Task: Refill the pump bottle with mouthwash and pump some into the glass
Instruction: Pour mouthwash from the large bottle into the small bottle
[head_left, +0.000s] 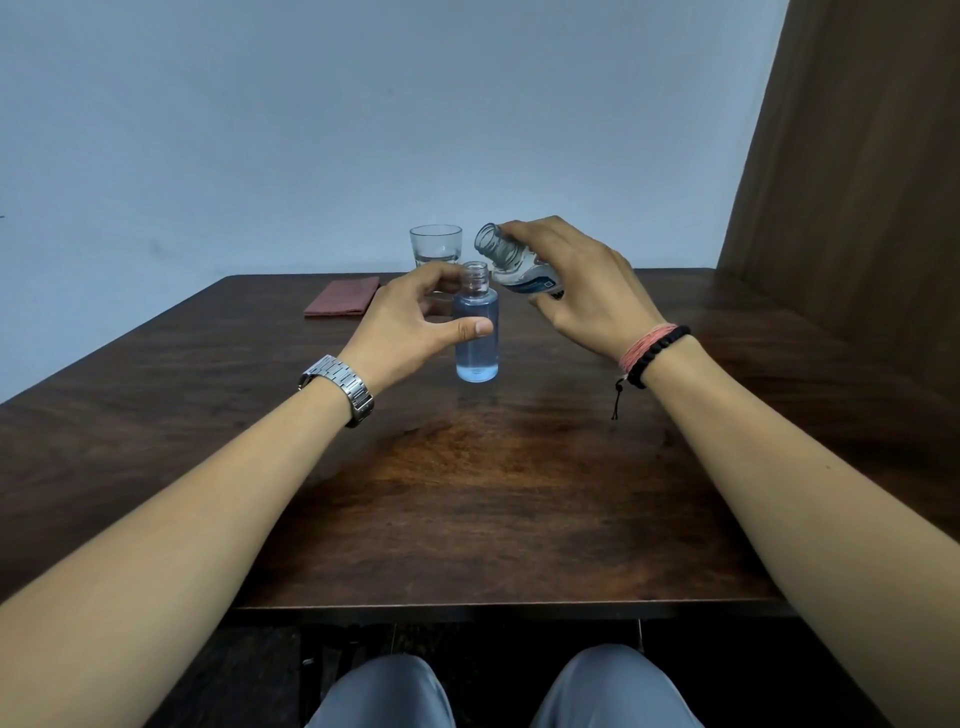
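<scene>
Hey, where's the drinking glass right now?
In the head view, the glass stands at the table's far edge, just behind the left hand and the small open bottle.

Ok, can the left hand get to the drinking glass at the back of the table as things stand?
Probably yes. The left hand holds nothing and sits just in front of the glass, with only bare table between them. The small open bottle stands beside that path, not across it.
</scene>
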